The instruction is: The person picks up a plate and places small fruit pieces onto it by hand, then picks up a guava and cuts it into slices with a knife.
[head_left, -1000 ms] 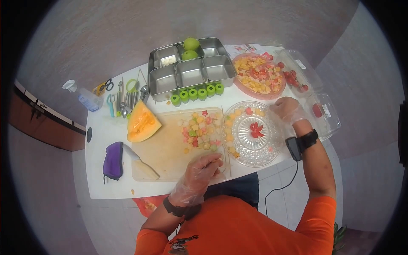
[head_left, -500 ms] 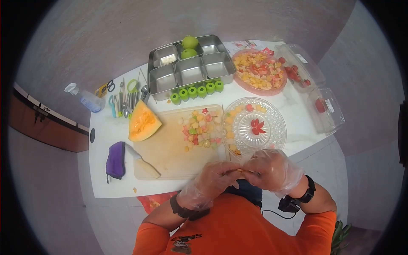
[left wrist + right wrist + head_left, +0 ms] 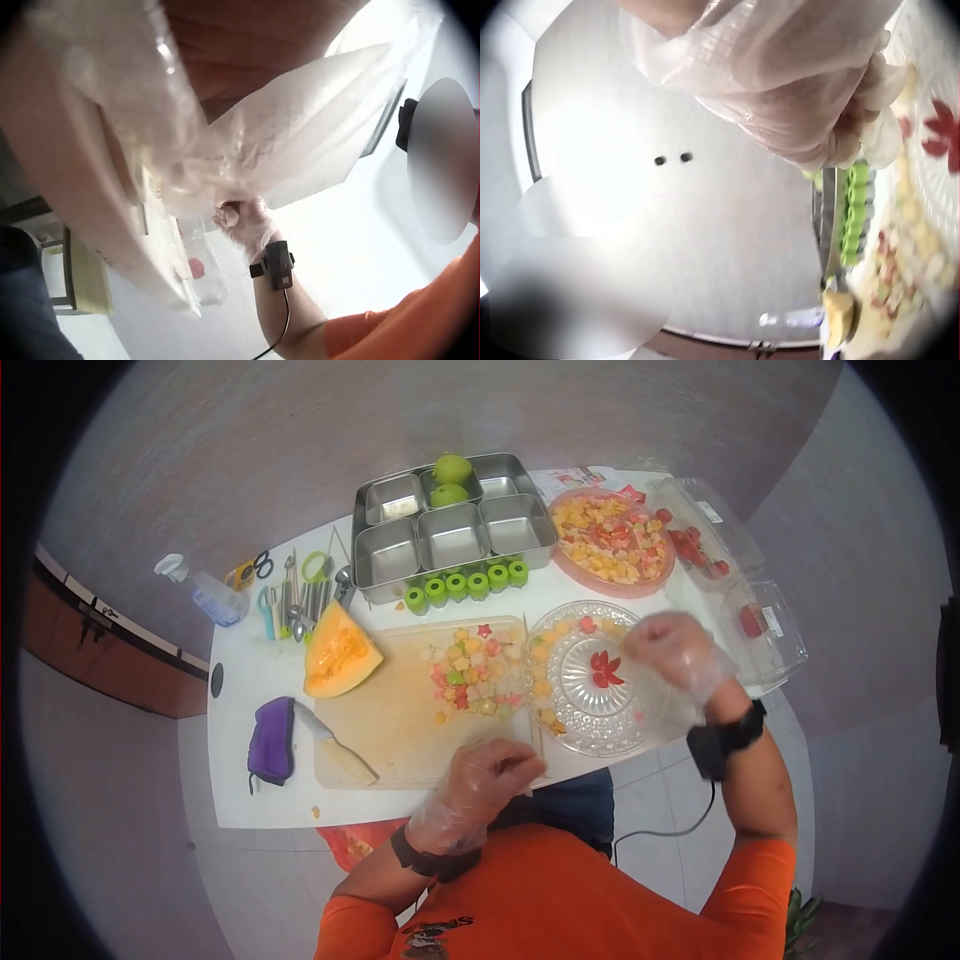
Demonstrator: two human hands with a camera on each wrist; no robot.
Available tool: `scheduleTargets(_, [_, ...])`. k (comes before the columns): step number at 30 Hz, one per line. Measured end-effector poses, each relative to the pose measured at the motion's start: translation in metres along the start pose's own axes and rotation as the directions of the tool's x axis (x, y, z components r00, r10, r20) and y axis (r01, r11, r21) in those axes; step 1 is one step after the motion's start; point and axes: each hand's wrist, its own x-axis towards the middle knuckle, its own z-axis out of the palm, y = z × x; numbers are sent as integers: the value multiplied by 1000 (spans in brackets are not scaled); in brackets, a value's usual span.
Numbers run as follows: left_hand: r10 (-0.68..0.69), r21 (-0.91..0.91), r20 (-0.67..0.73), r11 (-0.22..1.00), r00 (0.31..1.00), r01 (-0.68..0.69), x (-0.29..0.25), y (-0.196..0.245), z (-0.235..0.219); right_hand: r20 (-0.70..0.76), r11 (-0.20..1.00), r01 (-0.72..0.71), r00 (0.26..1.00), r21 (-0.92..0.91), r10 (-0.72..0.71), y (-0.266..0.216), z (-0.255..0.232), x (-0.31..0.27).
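Note:
My right hand (image 3: pixel 680 652), in a clear plastic glove, is over the right rim of the round glass plate (image 3: pixel 650 705). In the right wrist view its fingers (image 3: pixel 840 142) are bent and bunched, with loose glove at the tips. My gloved left hand (image 3: pixel 485 780) hovers by the front edge of the cutting board (image 3: pixel 390 745), fingers bent toward the thumb. I cannot tell whether either hand holds a fruit piece. Red petal-like slices (image 3: pixel 605 669) lie at the plate's centre, and small cut fruit shapes (image 3: pixel 541 670) line its left rim. More colourful fruit shapes (image 3: pixel 470 670) cover the board's right side.
A melon wedge (image 3: pixel 340 655) and a knife (image 3: pixel 340 745) lie at the board's left, near a purple pouch (image 3: pixel 271 740). Behind stand a steel tray (image 3: pixel 400 595), green-topped cutters (image 3: pixel 456 586) and a pink fruit platter (image 3: pixel 610 588). Clear boxes (image 3: pixel 785 625) with strawberries are at right.
Half a second ago both hands met at the table's front edge, a small orange bit between their fingertips. Since then my right hand has moved up and right over the plate; the left shifted slightly left.

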Motion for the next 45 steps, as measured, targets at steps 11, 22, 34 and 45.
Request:
scheduleTargets(11, [383,276,-75,895,921,-350,10,-30,-8,-41,752,-21,999,-658,-7,36,-6,107])
scheduleTargets(22, [380,329,-48,879,924,-345,10,-33,-9,112,501,115,993,-858,-37,17,-1,117])
scheduleTargets(34, [271,217,-74,944,960,-250,6,-27,-7,47,605,63,998,-794,-41,23,-23,99])
scheduleTargets(45, [335,723,-79,668,939,-178,29,51,-85,-448,902,-19,863,432,233,136,-14,-29])
